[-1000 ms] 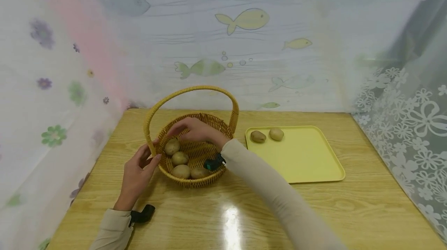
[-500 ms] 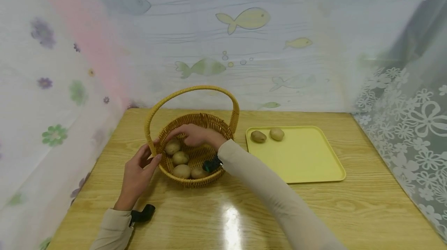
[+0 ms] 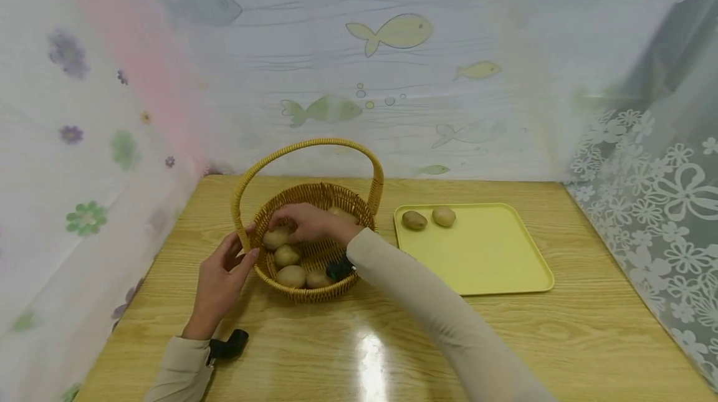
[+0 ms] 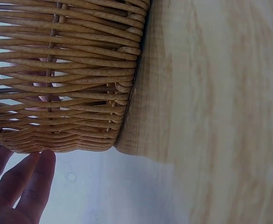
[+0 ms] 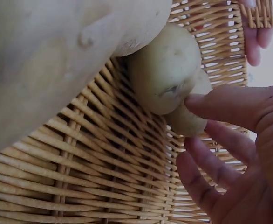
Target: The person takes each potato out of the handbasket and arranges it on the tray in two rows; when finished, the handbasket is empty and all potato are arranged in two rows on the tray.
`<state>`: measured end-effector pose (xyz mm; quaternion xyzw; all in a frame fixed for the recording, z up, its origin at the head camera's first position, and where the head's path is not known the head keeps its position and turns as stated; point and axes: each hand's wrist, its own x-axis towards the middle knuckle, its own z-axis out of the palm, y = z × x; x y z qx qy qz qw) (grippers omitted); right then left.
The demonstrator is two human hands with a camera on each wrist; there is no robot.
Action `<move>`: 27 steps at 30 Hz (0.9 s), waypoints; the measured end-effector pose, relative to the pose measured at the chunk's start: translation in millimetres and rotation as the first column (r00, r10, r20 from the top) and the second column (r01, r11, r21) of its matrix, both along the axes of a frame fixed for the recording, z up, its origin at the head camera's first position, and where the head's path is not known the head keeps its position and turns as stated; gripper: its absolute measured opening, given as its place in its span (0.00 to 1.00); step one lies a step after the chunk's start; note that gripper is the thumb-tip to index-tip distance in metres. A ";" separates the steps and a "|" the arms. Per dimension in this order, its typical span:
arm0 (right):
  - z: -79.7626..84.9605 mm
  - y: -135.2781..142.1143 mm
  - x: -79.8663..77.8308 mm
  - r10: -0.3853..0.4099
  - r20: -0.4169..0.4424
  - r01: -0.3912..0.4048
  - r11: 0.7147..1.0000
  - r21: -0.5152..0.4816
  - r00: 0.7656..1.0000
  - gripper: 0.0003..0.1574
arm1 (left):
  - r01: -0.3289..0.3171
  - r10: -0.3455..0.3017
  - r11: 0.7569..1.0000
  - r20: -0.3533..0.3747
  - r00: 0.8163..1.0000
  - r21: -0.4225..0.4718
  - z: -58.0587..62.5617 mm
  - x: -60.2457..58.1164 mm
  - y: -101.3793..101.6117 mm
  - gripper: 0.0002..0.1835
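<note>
A round wicker basket [image 3: 314, 295] with a tall handle holds several potatoes. My left hand [image 3: 221, 283] grips its left side at the foot of the handle; the left wrist view shows fingertips [image 4: 44, 161] against the outer weave. Inside the basket, my right hand [image 3: 308, 222] bends over the potato [image 3: 275, 240] farthest to the left. In the right wrist view its thumb touches a potato [image 5: 187, 123] and the fingers curl round the other side, partly hidden. More potatoes [image 3: 291, 276] lie along the basket's near left side.
To the right lies a yellow tray [image 3: 477, 258] with two potatoes [image 3: 414, 220] at its far left corner. Another potato [image 3: 342, 214] shows behind the right wrist in the basket. A printed curtain [image 3: 392, 78] hangs behind the wooden table [image 3: 314, 352].
My right hand has shifted slightly down and nearer inside the basket, its fingers bending down over the left potato. A potato behind the wrist has come into view. The left hand stays put.
</note>
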<state>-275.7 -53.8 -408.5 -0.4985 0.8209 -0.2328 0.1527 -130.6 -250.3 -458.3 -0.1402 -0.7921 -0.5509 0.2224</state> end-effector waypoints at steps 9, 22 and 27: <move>-1.3 0.4 -1.1 0.005 -0.056 -0.003 0.999 0.036 0.998 0.28 | -0.004 0.004 1.000 0.007 1.000 -0.002 0.4 0.3 -0.7 0.27; -7.0 5.1 -4.1 -0.038 0.000 0.038 0.996 0.078 0.999 0.38 | 0.009 -0.009 1.000 0.005 1.000 0.000 0.5 1.1 -1.0 0.27; -7.1 8.2 -6.5 -0.106 0.026 0.105 0.994 0.030 0.994 0.35 | 0.008 -0.008 1.000 0.008 1.000 -0.001 -0.3 0.9 -1.6 0.27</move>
